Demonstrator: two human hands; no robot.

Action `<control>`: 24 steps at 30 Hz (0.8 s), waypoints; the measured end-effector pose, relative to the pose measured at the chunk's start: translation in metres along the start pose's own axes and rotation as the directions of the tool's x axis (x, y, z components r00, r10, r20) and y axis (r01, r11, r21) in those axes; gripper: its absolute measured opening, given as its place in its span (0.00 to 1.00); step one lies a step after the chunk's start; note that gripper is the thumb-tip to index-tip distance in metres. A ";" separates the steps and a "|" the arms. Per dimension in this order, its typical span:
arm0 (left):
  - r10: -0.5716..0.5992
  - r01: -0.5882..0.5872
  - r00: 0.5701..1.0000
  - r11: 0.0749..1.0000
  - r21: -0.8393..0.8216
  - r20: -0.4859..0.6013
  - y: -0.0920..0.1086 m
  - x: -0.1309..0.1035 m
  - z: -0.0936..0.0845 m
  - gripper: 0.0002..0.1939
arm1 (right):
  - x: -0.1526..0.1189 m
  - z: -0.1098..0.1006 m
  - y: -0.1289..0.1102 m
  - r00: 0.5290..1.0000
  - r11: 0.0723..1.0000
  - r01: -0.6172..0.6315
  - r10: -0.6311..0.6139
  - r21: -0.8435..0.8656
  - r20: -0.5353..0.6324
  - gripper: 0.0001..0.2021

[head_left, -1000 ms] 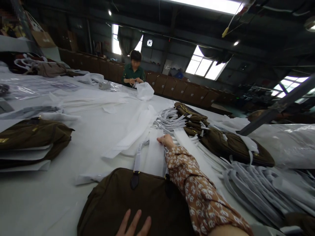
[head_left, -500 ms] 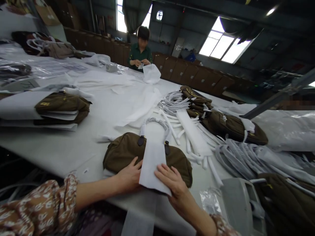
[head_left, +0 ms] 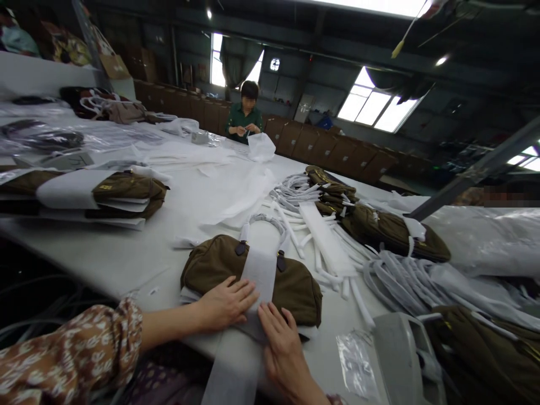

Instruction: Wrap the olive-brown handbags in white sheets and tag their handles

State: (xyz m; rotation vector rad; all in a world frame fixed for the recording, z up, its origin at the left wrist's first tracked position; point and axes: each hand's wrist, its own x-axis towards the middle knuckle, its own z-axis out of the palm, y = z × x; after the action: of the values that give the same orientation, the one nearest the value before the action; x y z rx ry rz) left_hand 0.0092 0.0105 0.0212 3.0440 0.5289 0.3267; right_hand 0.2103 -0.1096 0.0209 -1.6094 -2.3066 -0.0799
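An olive-brown handbag (head_left: 295, 289) lies on the table at my front edge, its wrapped handle (head_left: 264, 218) pointing away from me. Across its middle runs a white paper strip (head_left: 259, 273), whose lower end hangs over the table edge toward me. My left hand (head_left: 228, 302) rests flat on the bag and the strip's left side, fingers stretched out. Lower on the strip, toward its right side, lies my right hand (head_left: 280, 337) with its fingers extended. Both palms face down and press on the paper.
Stacked brown bags with paper bands (head_left: 126, 194) lie at the left. More bags (head_left: 371, 230) and white wrapped straps (head_left: 392, 278) cover the right side. A grey tape dispenser (head_left: 400, 354) and a clear plastic packet (head_left: 356, 363) are near my right. Across the table stands a person (head_left: 244, 118).
My left hand has moved up onto the strip, and my right hand has shifted left and down. The strip now lies flatter against the bag. The view has tilted upward.
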 end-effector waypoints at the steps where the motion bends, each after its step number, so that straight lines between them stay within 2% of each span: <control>1: 0.003 -0.004 0.999 1.000 0.021 0.036 -0.001 0.001 0.007 0.29 | 0.012 -0.012 0.006 1.000 1.000 0.002 -0.002 0.017 0.000 0.34; 3: -0.005 0.003 0.998 0.999 0.035 0.055 -0.004 0.002 0.016 0.31 | 0.039 -0.029 0.015 0.997 0.998 -0.069 0.068 -0.010 -0.038 0.29; 4: 0.000 -0.002 0.999 0.999 0.035 0.054 -0.005 0.001 0.017 0.32 | 0.053 -0.030 0.018 0.990 0.991 -0.128 0.126 -0.048 -0.057 0.27; 7: 0.048 -0.050 0.997 0.998 0.030 0.060 -0.012 0.000 0.011 0.32 | 0.080 -0.010 0.017 0.965 0.956 -0.263 0.260 -0.129 -0.038 0.23; 9: 0.080 -0.082 0.995 0.996 0.028 0.067 -0.017 0.000 0.005 0.31 | 0.079 0.010 0.011 0.956 0.947 -0.291 0.292 -0.135 -0.016 0.21; 12: 0.098 -0.101 0.992 0.994 0.037 0.076 -0.021 -0.002 0.003 0.30 | 0.057 0.027 0.005 0.977 0.968 -0.213 0.215 -0.137 0.001 0.20; 14: 0.081 -0.085 0.994 0.995 0.051 0.072 -0.018 -0.004 0.006 0.31 | 0.041 0.028 0.004 0.991 0.978 -0.130 0.134 -0.163 0.017 0.21; 17: 0.003 -0.007 0.999 0.996 0.087 0.049 -0.009 -0.008 0.011 0.32 | 0.026 0.026 0.007 0.994 0.976 -0.090 0.099 -0.197 0.038 0.27; 22: -0.069 0.065 0.997 0.991 0.115 0.029 0.003 -0.011 0.010 0.32 | 0.025 0.021 0.014 0.991 0.979 0.028 -0.001 -0.204 0.133 0.39; 24: -0.068 0.066 0.998 0.992 0.109 0.016 0.004 -0.012 0.008 0.33 | 0.027 0.021 0.015 0.992 0.973 0.061 -0.034 -0.224 0.125 0.39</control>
State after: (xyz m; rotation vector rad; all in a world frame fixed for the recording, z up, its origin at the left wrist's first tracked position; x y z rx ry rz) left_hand 0.0015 0.0027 0.0113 3.1203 0.6666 0.2739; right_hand 0.2110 -0.0755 0.0070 -1.7089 -2.5061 -0.2753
